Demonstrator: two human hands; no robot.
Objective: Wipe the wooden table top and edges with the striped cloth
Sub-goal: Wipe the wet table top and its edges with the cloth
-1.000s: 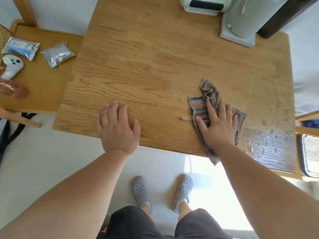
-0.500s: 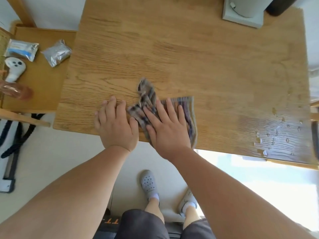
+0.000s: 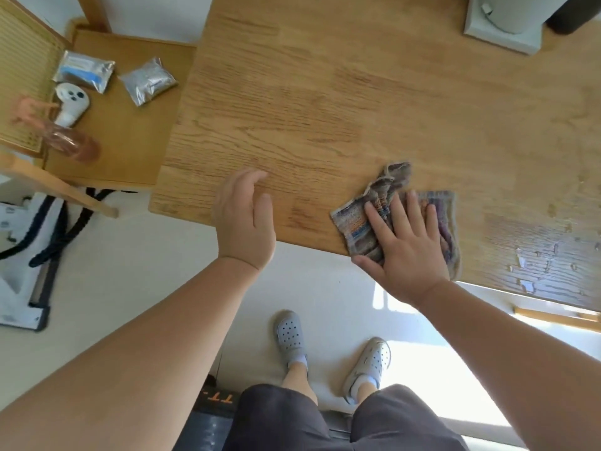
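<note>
Broadly, the wooden table (image 3: 325, 109) fills the upper middle and right of the view, its near edge running from the left down to the right. A lower side table (image 3: 130, 151) stands just beside its left edge. At the far right of the wooden table stands the grey base of an appliance (image 3: 500, 30).

Both bare forearms reach in from below. The right hand (image 3: 409, 252) lies flat on the striped cloth (image 3: 357, 226), fingers straight and spread, pressing it to the wood without gripping it. The heel of that hand sits past the near edge, with the thumb along the edge. The left hand (image 3: 244, 219) hangs over the near edge well to the left of the cloth and apart from it. Its fingers are loosely curved and hold nothing; whether it touches the wood cannot be told.

The cloth lies at the near edge, right of centre, mostly under the right hand. A bunched fold pokes out beyond the fingertips toward the far side, and its right part shows past the little finger. Just right of the cloth, a wet patch with droplets (image 3: 536, 262) glistens near the front corner.

On the side table lie two foil packets (image 3: 148, 81), a white controller (image 3: 71, 104) and a pinkish bottle (image 3: 70, 141).
</note>
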